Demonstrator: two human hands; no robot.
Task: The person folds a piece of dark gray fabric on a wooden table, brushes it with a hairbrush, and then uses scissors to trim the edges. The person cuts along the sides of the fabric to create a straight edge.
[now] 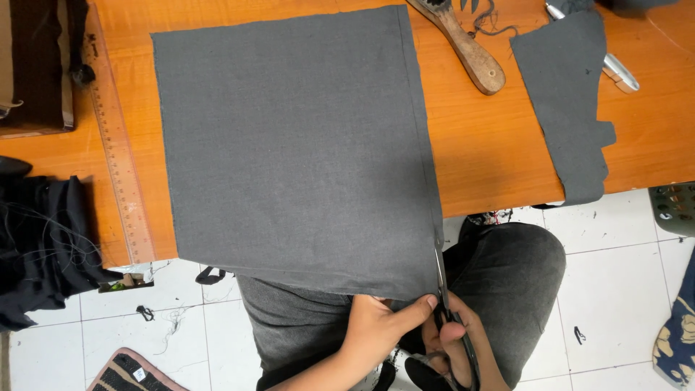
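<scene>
Lower centre of frame: my left hand (376,326) pinches the grey fabric (289,137) edge; my right hand (460,347), closed around black scissors (445,297), cuts its right side.

Count at this frame, head view. Grey fabric pieces: 2, one large panel (289,145) overhanging the tabletop's (485,152) near edge, one smaller offcut (568,108) toward the right edge. Scissors (452,318): 1 pair. Hands: 2, left hand (380,326) and right hand (463,347). Clear ruler (119,159): 1, near the left edge. Wooden-handled brush (467,47): 1, at the far edge.
</scene>
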